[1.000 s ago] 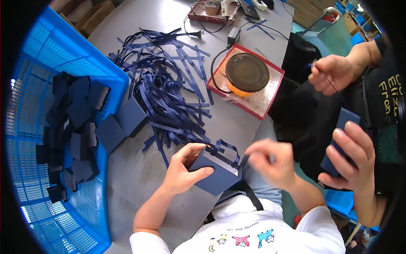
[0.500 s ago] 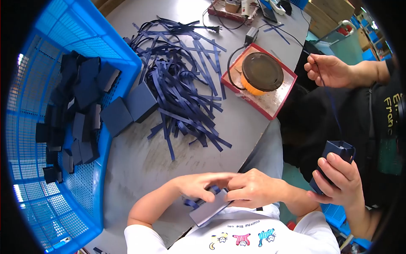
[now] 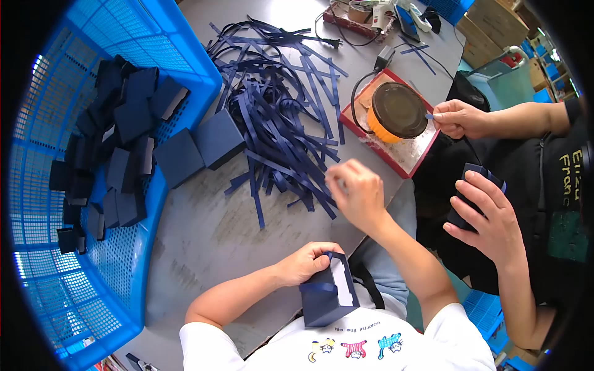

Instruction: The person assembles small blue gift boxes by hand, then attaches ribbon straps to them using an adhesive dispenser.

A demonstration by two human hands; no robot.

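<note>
My left hand is closed on the top edge of a small dark blue box near my shirt. The box has a pale inner face and a ribbon loop on its side. My right hand is raised over the table at the lower right edge of a tangled pile of navy ribbons. Its fingers are bent together near the ribbon ends; whether they hold anything is too small to make out. Two dark blue boxes lie left of the pile.
A blue crate with several dark boxes stands at the left. Beyond the ribbons, a round heated pot sits in a red tray. At the right, a co-worker's hands hold a box and a ribbon near the pot.
My right hand has left the box and moved up to the ribbons. The box in my left hand has turned, showing its pale inside. The co-worker's ribbon hand has moved to the pot.
</note>
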